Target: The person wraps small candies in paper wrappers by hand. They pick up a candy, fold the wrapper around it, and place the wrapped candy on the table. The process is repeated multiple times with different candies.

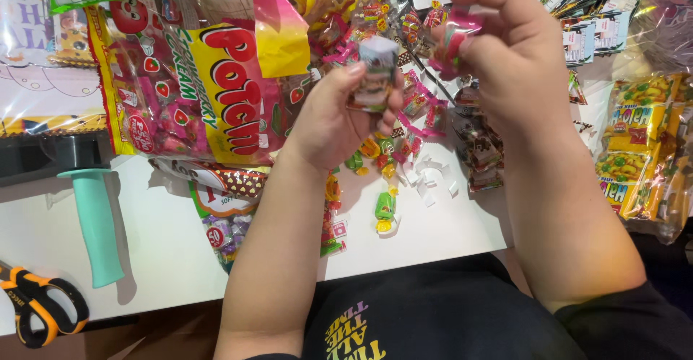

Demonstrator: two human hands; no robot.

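The left hand is raised above the tabletop, its fingers clamped on a small packet with a white top. The packet sticks up from the fingertips, above the green sweet lying on the tabletop. The right hand is up beside the packet, to its right, fingers pinched together on a pink wrapper. Left of the packet lies a big pink and yellow sweet bag. Further left lie a teal handle and orange scissors. Far right of the packet are yellow packs.
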